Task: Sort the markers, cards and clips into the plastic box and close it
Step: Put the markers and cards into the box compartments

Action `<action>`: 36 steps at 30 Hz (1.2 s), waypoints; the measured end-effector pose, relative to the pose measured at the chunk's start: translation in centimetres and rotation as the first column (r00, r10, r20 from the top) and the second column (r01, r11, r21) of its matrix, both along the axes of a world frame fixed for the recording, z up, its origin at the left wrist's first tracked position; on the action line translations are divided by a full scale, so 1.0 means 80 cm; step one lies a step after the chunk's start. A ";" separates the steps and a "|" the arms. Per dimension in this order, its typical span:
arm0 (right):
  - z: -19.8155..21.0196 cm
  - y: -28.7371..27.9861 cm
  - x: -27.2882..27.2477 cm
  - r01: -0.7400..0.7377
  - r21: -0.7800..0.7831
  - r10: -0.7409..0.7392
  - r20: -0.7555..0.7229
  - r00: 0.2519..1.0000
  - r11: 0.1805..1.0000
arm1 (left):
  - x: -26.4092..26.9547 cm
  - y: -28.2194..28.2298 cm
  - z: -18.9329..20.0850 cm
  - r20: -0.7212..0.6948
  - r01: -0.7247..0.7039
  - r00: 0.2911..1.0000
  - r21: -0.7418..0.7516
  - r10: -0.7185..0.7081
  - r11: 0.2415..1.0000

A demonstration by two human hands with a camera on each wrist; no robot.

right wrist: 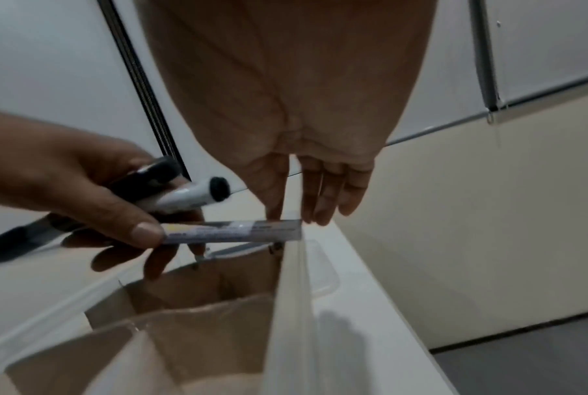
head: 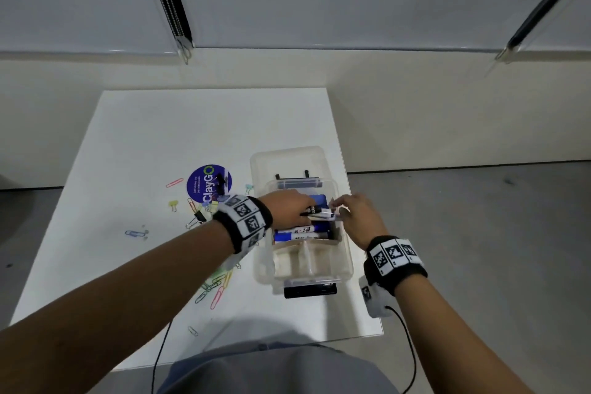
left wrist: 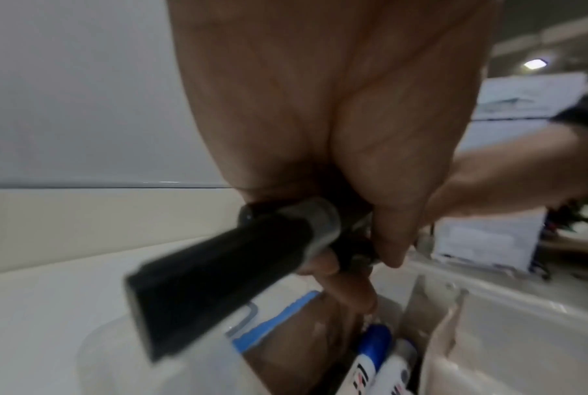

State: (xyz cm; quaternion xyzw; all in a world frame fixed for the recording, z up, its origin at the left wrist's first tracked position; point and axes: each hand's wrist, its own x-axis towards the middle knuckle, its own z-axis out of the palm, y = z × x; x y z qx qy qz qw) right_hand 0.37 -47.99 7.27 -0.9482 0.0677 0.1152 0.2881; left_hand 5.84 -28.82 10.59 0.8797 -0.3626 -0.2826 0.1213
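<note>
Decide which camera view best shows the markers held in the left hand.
Right wrist: the markers show side-on in the left hand. Left wrist shows one blurred black cap close up; head shows them small above the plastic box.

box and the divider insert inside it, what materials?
Box: translucent plastic, slightly glossy; the table shows faintly through its walls. Divider: looks like matte brown cardboard, thin folded panels with raw edges, seen closer from the right wrist. Could be stiff card; can't say more.
</note>
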 end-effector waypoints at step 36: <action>-0.026 0.062 -0.020 0.246 -0.031 -0.248 -0.102 0.963 0.969 | -0.027 0.044 -0.039 0.079 -0.297 0.940 -0.290 0.332 0.910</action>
